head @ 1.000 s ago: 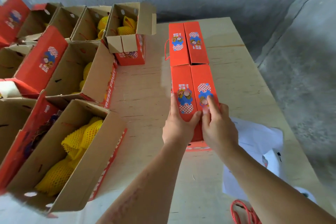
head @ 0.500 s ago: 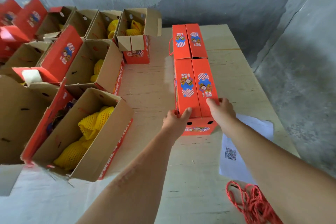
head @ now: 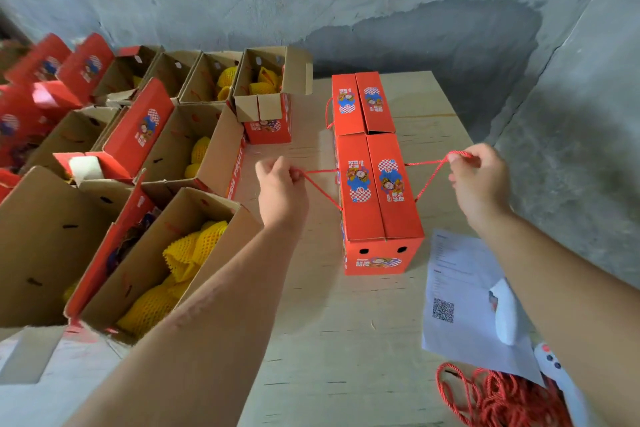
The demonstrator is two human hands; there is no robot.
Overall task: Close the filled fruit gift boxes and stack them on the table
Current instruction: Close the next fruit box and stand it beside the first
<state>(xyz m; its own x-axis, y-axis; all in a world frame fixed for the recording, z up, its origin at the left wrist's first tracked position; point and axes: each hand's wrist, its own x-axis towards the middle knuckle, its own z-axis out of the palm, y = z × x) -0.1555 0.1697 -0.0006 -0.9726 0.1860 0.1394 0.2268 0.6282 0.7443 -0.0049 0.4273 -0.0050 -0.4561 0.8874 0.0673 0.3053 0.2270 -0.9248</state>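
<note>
A closed red gift box [head: 379,204] stands on the wooden table [head: 346,340], end to end with a second closed red box [head: 362,102] behind it. My left hand [head: 282,184] pinches the red rope handle [head: 320,180] on the near box's left side and holds it out taut. My right hand [head: 476,180] pinches the rope handle [head: 433,172] on the right side, also stretched outward. To the left stand several open boxes; the nearest open box [head: 156,263] holds fruit in yellow foam netting.
A printed sheet with a QR code [head: 464,298] lies at the right, with a white device [head: 507,317] on it. A heap of red rope [head: 491,395] lies at the bottom right. An open filled box [head: 266,100] stands left of the far closed box. Concrete walls surround the table.
My hands left the closed box's near end and took hold of the two rope handles, pulling them outward to each side. The box now stands farther from me.
</note>
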